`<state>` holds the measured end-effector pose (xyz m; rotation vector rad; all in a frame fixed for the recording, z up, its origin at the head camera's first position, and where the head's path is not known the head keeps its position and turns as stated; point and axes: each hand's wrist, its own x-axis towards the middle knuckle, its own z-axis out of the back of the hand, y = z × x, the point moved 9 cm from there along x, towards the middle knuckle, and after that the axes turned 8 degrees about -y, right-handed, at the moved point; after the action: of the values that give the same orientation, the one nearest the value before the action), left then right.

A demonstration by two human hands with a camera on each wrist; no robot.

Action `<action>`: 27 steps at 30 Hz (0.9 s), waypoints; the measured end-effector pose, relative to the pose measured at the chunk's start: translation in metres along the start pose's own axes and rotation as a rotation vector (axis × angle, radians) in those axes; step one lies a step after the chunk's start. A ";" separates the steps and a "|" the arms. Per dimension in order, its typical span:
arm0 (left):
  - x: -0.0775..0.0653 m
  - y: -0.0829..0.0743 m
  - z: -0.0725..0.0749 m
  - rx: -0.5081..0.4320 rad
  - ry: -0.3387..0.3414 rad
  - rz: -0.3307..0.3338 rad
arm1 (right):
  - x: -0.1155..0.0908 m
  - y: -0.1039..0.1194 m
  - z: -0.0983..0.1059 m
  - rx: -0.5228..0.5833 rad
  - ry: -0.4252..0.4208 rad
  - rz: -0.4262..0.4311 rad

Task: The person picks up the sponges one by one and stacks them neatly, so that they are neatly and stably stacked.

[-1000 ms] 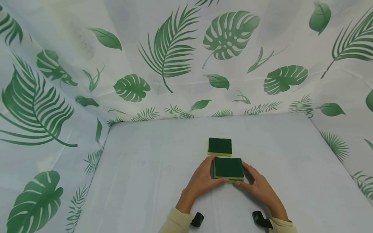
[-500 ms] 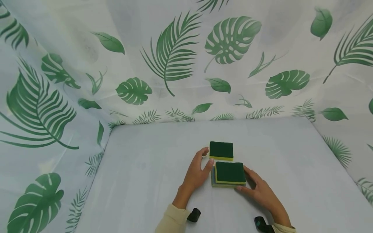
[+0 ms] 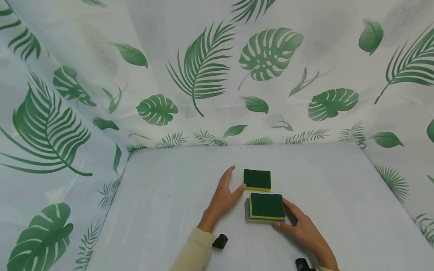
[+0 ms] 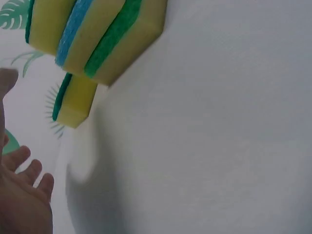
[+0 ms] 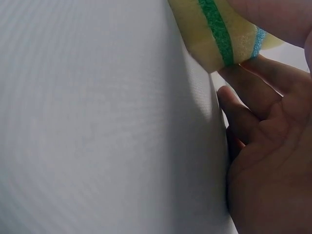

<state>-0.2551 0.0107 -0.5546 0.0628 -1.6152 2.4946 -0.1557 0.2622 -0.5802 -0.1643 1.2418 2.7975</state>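
Observation:
Three scouring sponges lie stacked on the white table: the top sponge (image 3: 268, 205) has a dark green face, the middle sponge (image 4: 73, 34) a blue layer, the bottom sponge (image 4: 139, 36) a green one. The top one sits slightly askew, baring a strip of blue at the left. My right hand (image 3: 303, 226) holds the stack's right end, thumb at the front corner and fingers along the side. A single green-and-yellow sponge (image 3: 257, 178) lies just behind the stack. Left of it is my left hand (image 3: 222, 197), fingers extended and thumb spread, the thumb tip close to its front left corner.
White cloth with printed green leaves forms a back wall (image 3: 210, 109) and side walls around the table (image 3: 169, 210). A black wrist device (image 3: 220, 241) sits at the left sleeve, another black wrist device (image 3: 302, 264) at the right.
My left hand has let go of the stack and moved left and away toward the single sponge, uncovering the stack's left end. The right hand has stayed at the stack. The head view has tilted slightly up.

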 end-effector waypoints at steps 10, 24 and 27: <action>0.016 0.011 -0.011 0.021 0.177 0.012 | 0.000 0.000 0.001 -0.016 -0.005 -0.002; 0.029 0.016 -0.031 0.074 0.240 -0.038 | -0.001 0.001 0.002 0.006 -0.035 0.036; 0.030 0.020 -0.036 0.145 0.245 -0.027 | -0.001 0.000 0.003 0.006 -0.033 0.024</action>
<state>-0.2864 0.0392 -0.5839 -0.1931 -1.3287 2.4812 -0.1549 0.2641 -0.5781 -0.1029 1.2525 2.8047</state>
